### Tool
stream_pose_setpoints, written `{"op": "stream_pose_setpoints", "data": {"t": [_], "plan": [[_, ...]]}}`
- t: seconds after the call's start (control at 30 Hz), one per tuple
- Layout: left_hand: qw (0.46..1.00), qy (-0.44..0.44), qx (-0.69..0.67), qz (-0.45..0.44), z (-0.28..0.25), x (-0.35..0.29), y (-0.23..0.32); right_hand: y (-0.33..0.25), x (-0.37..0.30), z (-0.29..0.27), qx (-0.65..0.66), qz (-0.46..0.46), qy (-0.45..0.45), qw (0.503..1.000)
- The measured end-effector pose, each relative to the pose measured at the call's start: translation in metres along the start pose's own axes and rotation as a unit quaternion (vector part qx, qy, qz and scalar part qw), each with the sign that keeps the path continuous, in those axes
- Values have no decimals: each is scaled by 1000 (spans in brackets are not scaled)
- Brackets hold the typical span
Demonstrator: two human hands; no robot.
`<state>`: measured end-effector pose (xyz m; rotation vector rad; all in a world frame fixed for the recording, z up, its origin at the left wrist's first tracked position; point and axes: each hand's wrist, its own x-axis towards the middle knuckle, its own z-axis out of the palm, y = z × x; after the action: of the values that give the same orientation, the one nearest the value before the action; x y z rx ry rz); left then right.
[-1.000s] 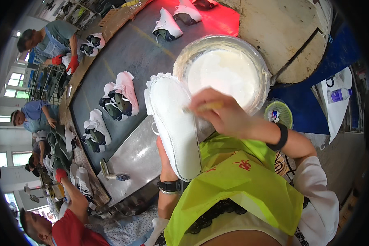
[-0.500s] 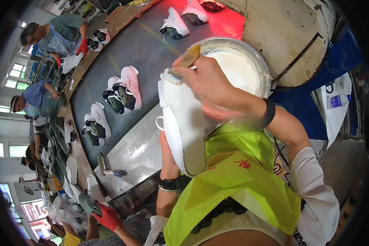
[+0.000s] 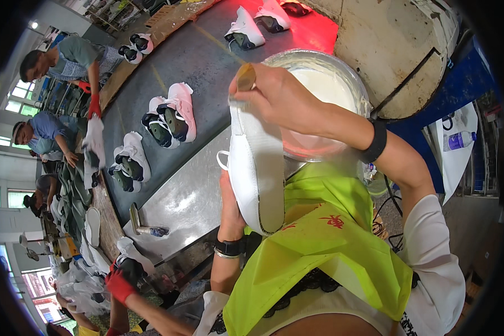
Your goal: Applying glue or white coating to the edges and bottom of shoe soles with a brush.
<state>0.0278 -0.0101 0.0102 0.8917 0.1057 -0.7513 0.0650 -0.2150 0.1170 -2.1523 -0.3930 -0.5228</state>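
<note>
A white shoe (image 3: 270, 173) is held sole side up in front of me, its far end pointing away. My left hand (image 3: 231, 203) grips it from beneath on the left side, with most of the fingers hidden behind it. In my right hand (image 3: 283, 96) is a brush (image 3: 245, 77) with a short wooden handle. The brush's working end is at the far tip of the sole, mostly covered by my fingers. Just beyond my right wrist stands a round metal bowl (image 3: 361, 89) of creamy white paste (image 3: 326, 88), partly covered by my forearm.
Several white and pink shoes (image 3: 180, 112) stand on the dark belt (image 3: 207, 73) to the left. A hammer (image 3: 143, 227) lies on the metal ledge (image 3: 179, 215). Co-workers sit along the far side; one's red-gloved hand (image 3: 119, 284) is at the lower left. Red light falls on the belt's far end.
My right hand has rolled, and the brush handle now points more toward me. The shoe has shifted slightly right. At the lower left, the co-worker's red-gloved hand has moved left.
</note>
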Motion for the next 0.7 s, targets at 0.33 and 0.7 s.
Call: {"op": "stream_pose_setpoints", "data": {"t": [0.33, 0.7], "plan": [[997, 34, 55, 31, 8, -3, 1, -3, -5, -16, 5, 35, -191, 981], [999, 3, -8, 46, -25, -4, 6, 11, -76, 26, 84, -78, 35, 993]]}}
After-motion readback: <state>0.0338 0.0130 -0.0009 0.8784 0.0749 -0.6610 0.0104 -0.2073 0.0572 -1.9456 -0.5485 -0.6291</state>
